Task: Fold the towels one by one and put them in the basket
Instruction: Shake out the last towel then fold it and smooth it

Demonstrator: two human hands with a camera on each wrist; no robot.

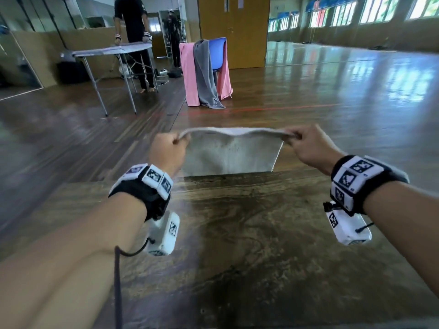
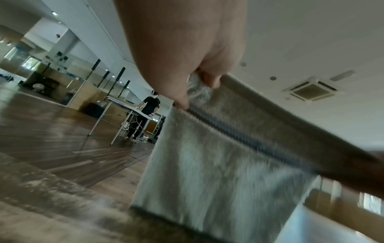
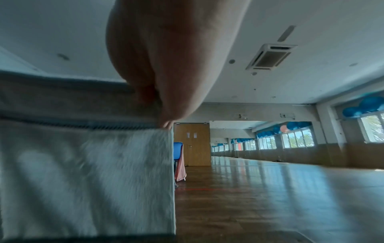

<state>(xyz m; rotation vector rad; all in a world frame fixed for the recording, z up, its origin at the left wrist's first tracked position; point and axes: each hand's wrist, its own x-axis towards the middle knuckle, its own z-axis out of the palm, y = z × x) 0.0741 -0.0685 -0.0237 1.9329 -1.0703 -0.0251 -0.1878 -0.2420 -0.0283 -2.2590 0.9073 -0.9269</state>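
Dance-studio-like hall — wall mirrors (image 2: 51, 69), polished wood floor (image 1: 332, 91), long windows (image 3: 297, 138).

The towel (image 1: 231, 153) is hanging behind the table (image 1: 237, 233) edge, hiding its bottom hem; both wrist views are blurring its pile.

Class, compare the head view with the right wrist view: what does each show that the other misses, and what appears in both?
Only the head view shows the left hand pinching the pale grey terry towel, the dark wooden table, the dark grey towel draped over the chair, and a person at a folding table.

Only the right wrist view shows the ceiling air-conditioning unit and blue balloons.

Both show the right hand pinching the pale towel's corner, the blue plastic chair, a pink towel and the brown wooden double door.
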